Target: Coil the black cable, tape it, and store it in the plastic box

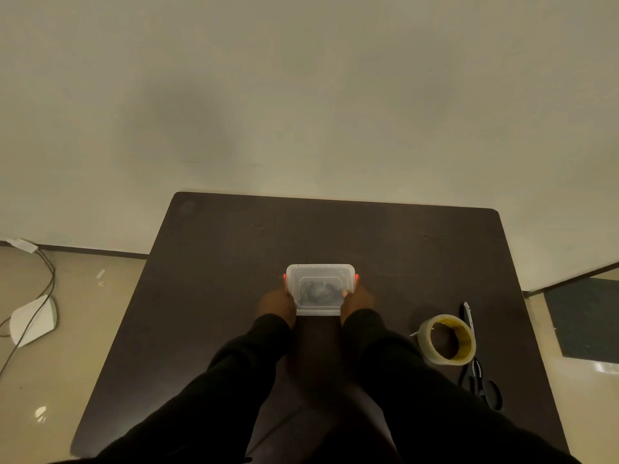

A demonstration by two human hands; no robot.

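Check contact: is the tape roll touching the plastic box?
Apart. The head view shows the tape roll lying well off to the right of the plastic box, with a stretch of bare dark table and the right hand between them.

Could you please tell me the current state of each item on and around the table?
Clear plastic box: lid on, upright, held at both sides.
Black cable: coiled inside the box.
Left hand: gripping the box's left side.
Right hand: gripping the box's right side.
Roll of clear tape: lying flat, untouched.
Black-handled scissors: closed, lying beside the tape.
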